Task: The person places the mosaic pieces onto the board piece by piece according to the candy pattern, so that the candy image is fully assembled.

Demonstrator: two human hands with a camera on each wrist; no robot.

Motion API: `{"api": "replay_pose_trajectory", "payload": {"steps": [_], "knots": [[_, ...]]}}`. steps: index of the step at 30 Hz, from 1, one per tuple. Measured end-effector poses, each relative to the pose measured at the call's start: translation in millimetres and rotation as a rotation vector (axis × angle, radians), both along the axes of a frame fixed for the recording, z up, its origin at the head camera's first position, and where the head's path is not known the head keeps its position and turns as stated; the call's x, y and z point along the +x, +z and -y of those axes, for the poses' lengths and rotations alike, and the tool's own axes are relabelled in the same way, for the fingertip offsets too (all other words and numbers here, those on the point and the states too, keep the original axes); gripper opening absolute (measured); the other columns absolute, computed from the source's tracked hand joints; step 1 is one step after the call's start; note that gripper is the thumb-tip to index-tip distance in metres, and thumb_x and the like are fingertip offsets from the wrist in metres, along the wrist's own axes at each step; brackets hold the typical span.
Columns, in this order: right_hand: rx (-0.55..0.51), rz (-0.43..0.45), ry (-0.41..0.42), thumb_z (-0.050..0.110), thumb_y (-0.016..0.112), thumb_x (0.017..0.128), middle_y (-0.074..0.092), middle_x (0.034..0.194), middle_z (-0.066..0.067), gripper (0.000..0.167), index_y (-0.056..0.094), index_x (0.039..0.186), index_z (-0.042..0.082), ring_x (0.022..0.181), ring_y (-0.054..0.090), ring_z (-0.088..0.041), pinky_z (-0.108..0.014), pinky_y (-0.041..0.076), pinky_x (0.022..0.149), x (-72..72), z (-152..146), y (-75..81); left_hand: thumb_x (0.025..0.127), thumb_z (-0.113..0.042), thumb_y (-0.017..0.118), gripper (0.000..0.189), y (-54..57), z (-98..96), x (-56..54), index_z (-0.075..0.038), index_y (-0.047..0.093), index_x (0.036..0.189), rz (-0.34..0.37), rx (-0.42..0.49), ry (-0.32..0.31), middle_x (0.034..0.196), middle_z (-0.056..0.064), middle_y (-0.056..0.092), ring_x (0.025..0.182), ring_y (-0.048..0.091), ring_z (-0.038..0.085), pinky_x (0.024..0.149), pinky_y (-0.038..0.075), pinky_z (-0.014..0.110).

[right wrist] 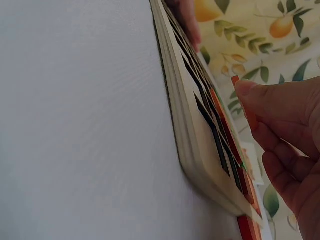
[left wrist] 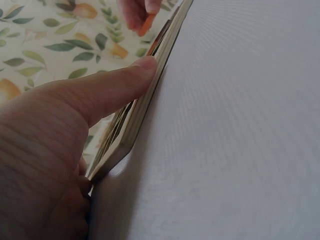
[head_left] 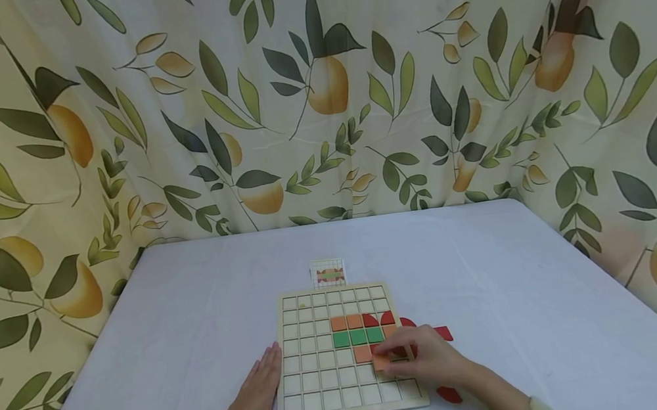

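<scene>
A wooden grid board (head_left: 311,401) lies on the white-covered table, with orange, green and red pieces in some of its cells. My left hand (head_left: 252,400) rests against the board's left side, its fingers straight along the edge. In the left wrist view the thumb (left wrist: 117,87) lies on the board's front rim. My right hand (head_left: 432,357) pinches an orange square tile (head_left: 381,362) between thumb and fingers over the board's right half. The right wrist view shows that tile (right wrist: 250,116) raised above the grid. Three green tiles (head_left: 357,338) sit in a row below orange tiles (head_left: 346,323).
Behind the board is a small pattern card (head_left: 329,275) with a printed grid. Loose red pieces (head_left: 450,394) lie on the table right of the board, partly behind my right hand. A leaf-and-fruit curtain (head_left: 298,135) hangs around the table (head_left: 195,297).
</scene>
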State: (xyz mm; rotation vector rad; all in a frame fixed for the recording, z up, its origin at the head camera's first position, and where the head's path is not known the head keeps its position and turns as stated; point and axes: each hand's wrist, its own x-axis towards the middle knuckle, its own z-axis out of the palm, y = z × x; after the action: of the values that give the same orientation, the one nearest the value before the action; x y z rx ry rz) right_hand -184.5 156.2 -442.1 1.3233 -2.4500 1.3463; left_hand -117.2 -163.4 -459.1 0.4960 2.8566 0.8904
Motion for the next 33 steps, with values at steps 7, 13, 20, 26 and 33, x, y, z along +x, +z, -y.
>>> {"api": "replay_pose_trajectory", "payload": {"steps": [7,13,20,26,33], "knots": [[-0.033,-0.015,0.042,0.014,0.074,0.078,0.068,0.092,0.0,0.023,0.07,0.1,0.005,0.07,0.054,-0.016,-0.025,0.045,0.051,-4.6,16,4.3,0.066,-0.072,0.061,0.121,0.8,-1.5,-0.5,0.006,0.012,0.144,0.014,0.002,-0.006,0.151,0.018,0.012,0.138,0.008,0.028,0.107,0.009,0.046],[-0.033,0.005,0.024,0.001,0.074,0.075,0.068,0.09,-0.009,0.023,0.069,0.097,-0.003,0.075,0.059,-0.02,-0.031,0.051,0.056,1.4,25,17.5,0.066,-0.072,0.061,0.12,0.8,-2.5,-0.3,0.005,0.012,0.145,0.007,0.0,-0.006,0.151,0.016,0.012,0.138,0.008,0.027,0.107,0.008,0.045],[0.008,0.032,-0.016,0.011,0.074,0.077,0.068,0.094,-0.004,0.024,0.07,0.099,0.002,0.084,0.062,-0.018,-0.033,0.053,0.067,-5.5,32,8.6,0.066,-0.072,0.061,0.121,-0.3,-1.1,-0.9,0.006,0.013,0.144,0.01,-0.007,-0.008,0.15,0.018,0.012,0.138,0.008,0.029,0.107,0.009,0.047],[0.047,0.088,-0.058,0.025,0.073,0.079,0.067,0.097,0.007,0.026,0.071,0.101,0.011,0.091,0.06,-0.01,-0.029,0.051,0.075,-14.4,36,0.7,0.065,-0.073,0.06,0.122,-0.1,-0.7,-1.1,0.007,0.013,0.144,0.011,-0.01,-0.004,0.15,0.019,0.013,0.138,0.009,0.03,0.107,0.01,0.049],[0.079,0.073,-0.076,0.023,0.074,0.078,0.067,0.098,0.008,0.025,0.071,0.1,0.012,0.093,0.06,-0.007,-0.027,0.05,0.078,-18.8,43,-1.0,0.066,-0.074,0.059,0.122,0.6,0.0,-2.1,0.006,0.011,0.144,0.022,-0.013,-0.002,0.15,0.018,0.012,0.138,0.009,0.03,0.107,0.011,0.05]]}}
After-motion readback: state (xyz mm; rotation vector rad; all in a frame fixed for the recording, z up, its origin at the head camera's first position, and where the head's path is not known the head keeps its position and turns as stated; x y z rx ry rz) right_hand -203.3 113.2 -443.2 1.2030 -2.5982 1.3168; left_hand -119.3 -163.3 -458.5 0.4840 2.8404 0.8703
